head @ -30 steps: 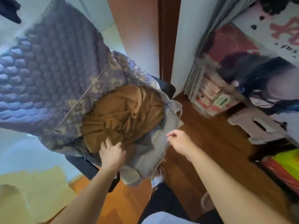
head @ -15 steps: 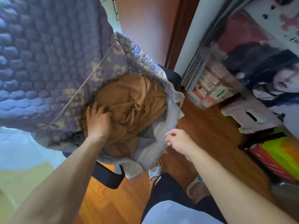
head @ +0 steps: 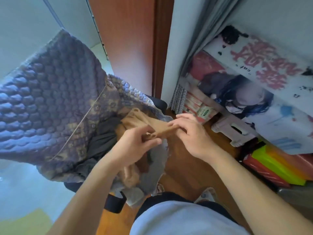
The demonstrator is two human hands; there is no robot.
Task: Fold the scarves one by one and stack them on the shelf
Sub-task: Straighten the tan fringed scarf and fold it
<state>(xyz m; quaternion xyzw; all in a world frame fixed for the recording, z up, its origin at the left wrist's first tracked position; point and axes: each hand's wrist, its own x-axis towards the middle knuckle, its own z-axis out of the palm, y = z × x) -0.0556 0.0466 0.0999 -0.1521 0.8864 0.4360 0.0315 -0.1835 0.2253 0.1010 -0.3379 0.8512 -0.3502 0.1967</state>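
A tan-brown scarf [head: 135,118] is lifted off a chair and bunched between both hands. My left hand [head: 135,143] pinches a gathered edge of it with thumb and fingers. My right hand [head: 191,134] holds the same strip a little to the right, fingers curled round it. More of the brown scarf [head: 129,177] hangs below my left forearm. A dark grey cloth [head: 103,133] lies beneath on the seat, and a pale grey cloth [head: 155,167] droops over the chair's front edge.
A purple quilted cover [head: 50,102] drapes the chair back at left. A wooden door [head: 128,39] stands behind. At right are a shelf with boxes [head: 199,111], a pink step stool [head: 235,129], a large poster [head: 254,92] and bright folders [head: 277,168] on the wooden floor.
My left hand has lifted the brown scarf up off the chair. My right hand has come in from the right and taken hold of it. The dark grey cloth beneath has come into view.
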